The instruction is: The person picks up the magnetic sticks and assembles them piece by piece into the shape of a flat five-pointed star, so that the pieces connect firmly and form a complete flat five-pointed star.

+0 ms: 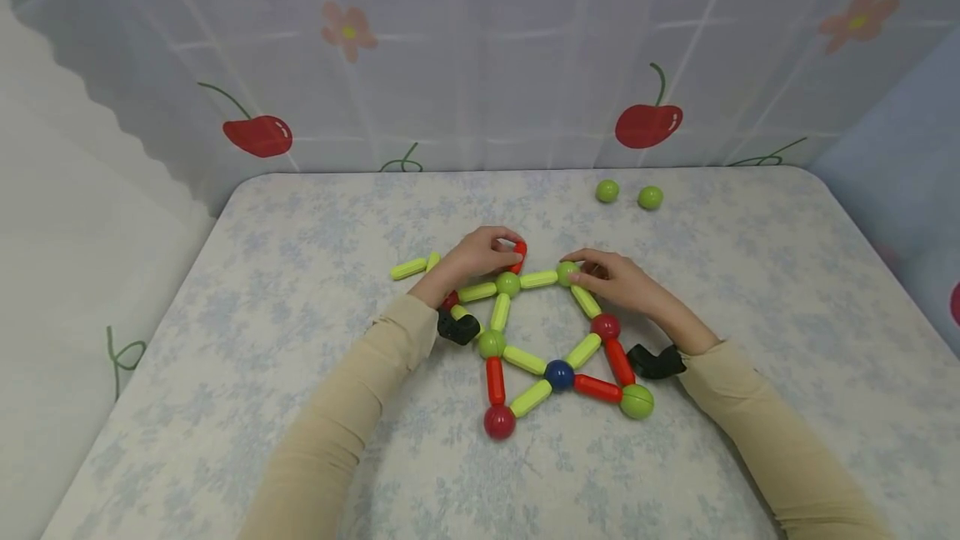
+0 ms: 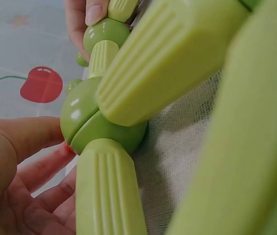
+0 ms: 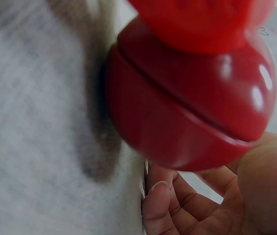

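My left hand pinches a red magnetic rod between thumb and fingers. The rod's lower end comes right at a green ball on the far side of a flat figure of rods and balls. In the left wrist view that green ball mostly hides the red rod. My right hand grips another green ball at the figure's far right corner, thumb and fingers about it. A yellow-green rod links both balls. The right wrist view is filled by a red ball before the fingers.
Nearer me, the figure has a blue ball, a red ball and a green ball. Two loose green balls lie at the back, one beside the other. A loose yellow-green rod lies left of my left hand.
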{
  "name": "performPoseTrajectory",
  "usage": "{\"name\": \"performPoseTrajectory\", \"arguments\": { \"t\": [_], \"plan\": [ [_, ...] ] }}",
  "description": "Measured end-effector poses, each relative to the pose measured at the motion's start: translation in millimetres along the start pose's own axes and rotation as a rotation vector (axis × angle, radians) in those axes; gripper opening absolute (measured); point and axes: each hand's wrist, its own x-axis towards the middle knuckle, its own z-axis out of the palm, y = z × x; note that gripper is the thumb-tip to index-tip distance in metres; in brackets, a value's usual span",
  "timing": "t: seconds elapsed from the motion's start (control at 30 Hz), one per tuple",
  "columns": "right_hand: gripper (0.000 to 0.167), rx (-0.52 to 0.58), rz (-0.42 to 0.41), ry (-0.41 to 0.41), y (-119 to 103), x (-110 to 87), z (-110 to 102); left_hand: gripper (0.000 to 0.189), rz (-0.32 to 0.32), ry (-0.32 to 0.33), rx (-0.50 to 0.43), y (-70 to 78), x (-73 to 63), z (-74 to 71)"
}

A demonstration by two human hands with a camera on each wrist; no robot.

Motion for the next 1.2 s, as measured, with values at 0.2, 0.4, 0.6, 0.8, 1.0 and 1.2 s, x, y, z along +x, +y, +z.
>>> {"name": "performPoseTrajectory", "arguments": {
  "t": [0.2,0.4,0.6,0.8,1.0,1.2],
  "plan": [
    [0.034,0.0,0.002,-0.001,1,-0.1,0,0.032,-0.01,0.026,0.041,-0.8,0.8,0.0],
    [0.033,0.005,-0.007,0.001,1,-1.4,1,0.037,0.057,0.068,0.198,3.9,-11.1,-16.3],
    [0.033,-0.001,-0.018,0.008,0,-1.5,0,0.037,0.142,0.228,0.246,-14.6,-43.9,-72.3],
    [0.032,-0.009,-0.019,0.004,1,-1.3,0,0.033,0.055,0.177,0.419,-53.5,-64.9,-95.6],
    [0.032,-0.007,-0.005,0.012,2,-2.0,1,0.021,0.004,0.213,0.509,-51.5,-65.4,-94.0],
    [0.034,0.002,-0.008,0.001,0,-1.2,0,0.035,-0.025,0.264,0.442,-30.2,-58.4,-91.7]
  ]
}}
